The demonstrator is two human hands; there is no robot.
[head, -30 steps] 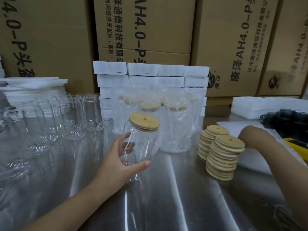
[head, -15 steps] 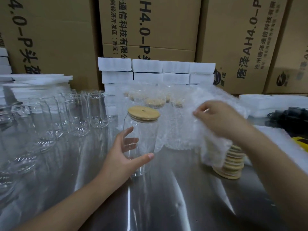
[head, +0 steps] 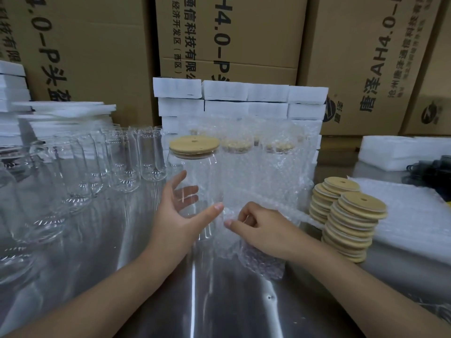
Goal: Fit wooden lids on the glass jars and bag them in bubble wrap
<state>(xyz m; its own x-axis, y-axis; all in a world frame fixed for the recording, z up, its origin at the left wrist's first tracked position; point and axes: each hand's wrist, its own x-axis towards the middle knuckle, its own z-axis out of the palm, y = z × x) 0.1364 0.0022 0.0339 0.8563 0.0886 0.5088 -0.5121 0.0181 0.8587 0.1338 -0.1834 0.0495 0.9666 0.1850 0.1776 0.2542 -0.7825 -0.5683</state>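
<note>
Glass jar [head: 207, 179], lidded, beside bubble-wrap bag [head: 258, 261]

Left hand [head: 175, 215] grips a lidded glass jar [head: 197, 181], wooden lid [head: 194, 145] on top. Right hand [head: 263, 228] pinches a bubble wrap bag [head: 258, 259] beside it. Lid stacks [head: 351, 228] sit right, empty glasses [head: 122, 159] left.

The shiny metal worktop [head: 219, 301] carries empty glass jars [head: 122, 164] on its left. Two stacks of wooden lids [head: 351, 228] stand at right, with bubble-wrapped jars [head: 275, 167] behind.
</note>
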